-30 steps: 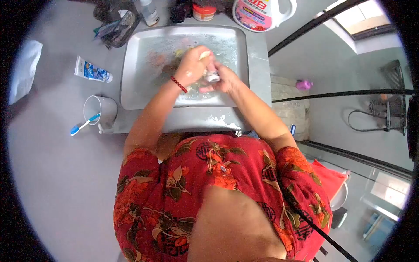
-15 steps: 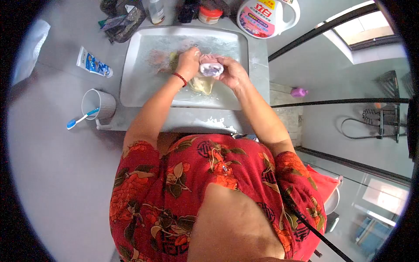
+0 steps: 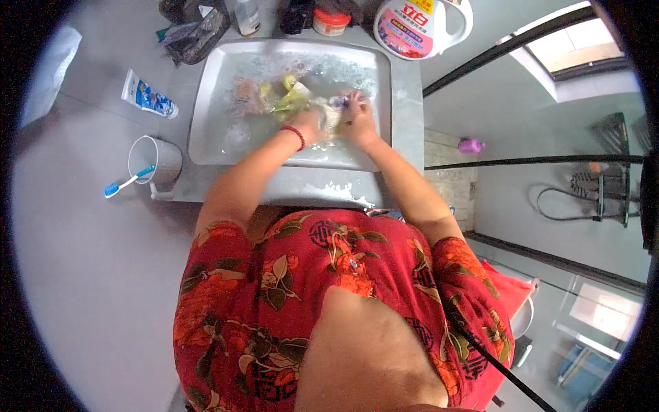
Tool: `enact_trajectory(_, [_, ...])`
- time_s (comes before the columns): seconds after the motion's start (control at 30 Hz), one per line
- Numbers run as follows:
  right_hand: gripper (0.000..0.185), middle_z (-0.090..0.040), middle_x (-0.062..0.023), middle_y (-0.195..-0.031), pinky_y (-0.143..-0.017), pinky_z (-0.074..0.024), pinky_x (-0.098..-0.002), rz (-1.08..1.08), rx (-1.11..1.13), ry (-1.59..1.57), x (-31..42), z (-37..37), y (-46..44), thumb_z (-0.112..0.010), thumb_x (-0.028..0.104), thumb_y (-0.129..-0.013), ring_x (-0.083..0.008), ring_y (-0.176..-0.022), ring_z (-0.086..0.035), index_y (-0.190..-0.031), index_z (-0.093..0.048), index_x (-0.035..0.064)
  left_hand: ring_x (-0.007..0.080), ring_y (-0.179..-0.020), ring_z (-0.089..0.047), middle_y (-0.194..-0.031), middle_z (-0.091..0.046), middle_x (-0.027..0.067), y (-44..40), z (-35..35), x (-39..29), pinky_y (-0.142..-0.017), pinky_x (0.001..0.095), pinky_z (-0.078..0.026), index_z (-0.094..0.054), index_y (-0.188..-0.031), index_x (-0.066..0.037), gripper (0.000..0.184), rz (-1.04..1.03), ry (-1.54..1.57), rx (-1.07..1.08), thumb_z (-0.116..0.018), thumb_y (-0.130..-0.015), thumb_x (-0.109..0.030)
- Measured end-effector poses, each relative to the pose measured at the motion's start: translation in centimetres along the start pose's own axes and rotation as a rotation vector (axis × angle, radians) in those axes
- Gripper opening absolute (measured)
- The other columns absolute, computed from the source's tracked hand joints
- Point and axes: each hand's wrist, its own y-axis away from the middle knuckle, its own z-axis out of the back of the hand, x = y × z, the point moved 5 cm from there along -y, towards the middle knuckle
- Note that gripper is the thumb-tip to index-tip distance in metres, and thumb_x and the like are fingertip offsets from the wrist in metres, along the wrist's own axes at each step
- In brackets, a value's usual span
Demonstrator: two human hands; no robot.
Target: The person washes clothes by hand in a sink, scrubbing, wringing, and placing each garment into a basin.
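Both hands are low in the soapy water of a white rectangular sink (image 3: 206, 103). My left hand (image 3: 309, 126), with a red bead bracelet at its wrist, is partly in the water beside a yellow-green cloth (image 3: 294, 100); its fingers are blurred. My right hand (image 3: 360, 120) is closed on a pale pink and white cloth (image 3: 336, 113) at the right of the basin. Some of that cloth lies between the two hands. Reddish and yellow cloth pieces, blurred by the water, lie to the left.
Behind the sink stand a detergent jug (image 3: 405, 29), a red-lidded tub (image 3: 331, 22), a clear bottle (image 3: 247, 16) and a dark bag (image 3: 195, 34). At left are a blue-white tube (image 3: 149, 96) and a cup (image 3: 155, 159) with a toothbrush (image 3: 129, 182).
The pink and white cloth, earlier held up between both hands, is now down in the water. My left hand has moved down and right, and the yellow-green cloth shows behind it.
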Motion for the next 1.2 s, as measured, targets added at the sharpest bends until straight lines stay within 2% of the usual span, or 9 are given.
enact_trajectory(0.07, [0.086,-0.05,-0.0229,-0.111,-0.092,-0.0407,-0.0352,-0.095,0.184,0.105,-0.4,-0.9,0.0,-0.07,0.012,-0.061,-0.0387,-0.103,-0.049,-0.135,-0.025,0.0059,0.0363,-0.099,-0.055,-0.104,-0.057,0.0243,-0.9,-1.1,-0.1,-0.083,0.0416,-0.044,-0.055,-0.103,0.002,0.033,0.023,-0.075,0.064,-0.057,-0.077,-0.019])
enact_trajectory(0.13, [0.069,-0.049,-0.026,-0.111,-0.088,-0.0421,-0.0421,-0.237,0.318,0.123,-0.3,-0.5,-0.1,-0.067,0.013,-0.064,-0.0412,-0.105,-0.048,-0.125,-0.037,0.0016,0.0363,-0.096,-0.056,-0.101,-0.058,0.0242,-1.3,-1.4,0.1,-0.082,0.041,-0.045,-0.057,-0.098,0.002,0.027,0.044,-0.15,0.131,-0.055,-0.078,-0.017])
enact_trajectory(0.27, [0.057,-0.055,-0.0245,-0.103,-0.083,-0.0454,-0.0403,-0.196,0.293,0.021,0.8,2.2,-1.1,-0.066,0.012,-0.065,-0.0363,-0.096,-0.055,-0.118,-0.047,0.0035,0.0325,-0.087,-0.06,-0.093,-0.061,0.0208,-1.3,2.7,0.1,-0.076,0.0392,-0.046,-0.058,-0.094,0.003,0.021,-0.088,-0.086,-0.162,-0.053,-0.078,-0.01])
enact_trajectory(0.33, [0.038,-0.062,-0.0221,-0.089,-0.076,-0.0482,-0.0369,-0.263,0.273,-0.122,1.7,4.0,-1.7,-0.065,0.012,-0.067,-0.0303,-0.082,-0.062,-0.104,-0.059,0.0037,0.0306,-0.08,-0.061,-0.089,-0.061,0.0213,-1.2,4.9,0.9,-0.073,0.0357,-0.048,-0.058,-0.097,0.003,0.024,-0.11,0.499,-0.269,-0.054,-0.078,-0.012])
enact_trajectory(0.53, [0.018,-0.063,-0.0113,-0.068,-0.053,-0.047,-0.0273,-0.432,0.086,-0.643,2.6,8.2,-4.6,-0.063,0.01,-0.072,-0.0134,-0.058,-0.06,-0.087,-0.066,0.0017,0.013,-0.081,-0.057,-0.093,-0.059,0.0082,1.7,11.1,-2.5,-0.071,0.0247,-0.048,-0.054,-0.108,0.001,0.028,-0.164,0.921,-0.347,-0.056,-0.083,-0.009])
enact_trajectory(0.8, [0.015,-0.062,-0.0121,-0.066,-0.054,-0.0477,-0.0312,-0.236,-0.126,-0.601,5.5,14.9,-6.6,-0.057,0.0,-0.07,-0.0181,-0.059,-0.059,-0.081,-0.066,0.0001,0.0202,-0.082,-0.06,-0.095,-0.062,0.013,5.2,14.2,-4.8,-0.073,0.0318,-0.048,-0.054,-0.112,-0.005,0.043,-0.478,0.235,-0.415,-0.064,-0.075,-0.024])
enact_trajectory(0.9, [0.018,-0.058,-0.0161,-0.068,-0.06,-0.0475,-0.0358,0.192,-0.373,0.041,7.1,16.2,-5.8,-0.057,-0.002,-0.065,-0.0269,-0.065,-0.059,-0.079,-0.066,0.0024,0.0231,-0.082,-0.06,-0.089,-0.063,0.0151,5.0,13.5,-4.3,-0.074,0.0345,-0.047,-0.056,-0.112,-0.007,0.045,-0.342,0.06,-0.271,-0.065,-0.073,-0.028])
enact_trajectory(1.0, [0.017,-0.055,-0.0189,-0.069,-0.067,-0.0459,-0.0383,0.128,-0.269,-0.02,6.2,14.8,-5.3,-0.057,-0.001,-0.062,-0.033,-0.073,-0.056,-0.076,-0.065,0.0032,0.0208,-0.079,-0.06,-0.083,-0.062,0.0146,5.1,13.3,-4.0,-0.072,0.032,-0.047,-0.059,-0.103,-0.006,0.033,-0.265,-0.053,-0.16,-0.059,-0.077,-0.025])
enact_trajectory(1.2, [0.01,-0.057,-0.0126,-0.06,-0.041,-0.0442,-0.0328,-0.376,-0.054,-0.532,6.5,15.3,-4.5,-0.053,0.0,-0.072,-0.0193,-0.044,-0.055,-0.075,-0.062,-0.0009,0.0163,-0.065,-0.058,-0.075,-0.061,0.0088,4.5,13.0,-2.4,-0.067,0.0294,-0.05,-0.058,-0.08,0.0,0.023,-0.108,0.559,-0.116,-0.05,-0.081,-0.021])
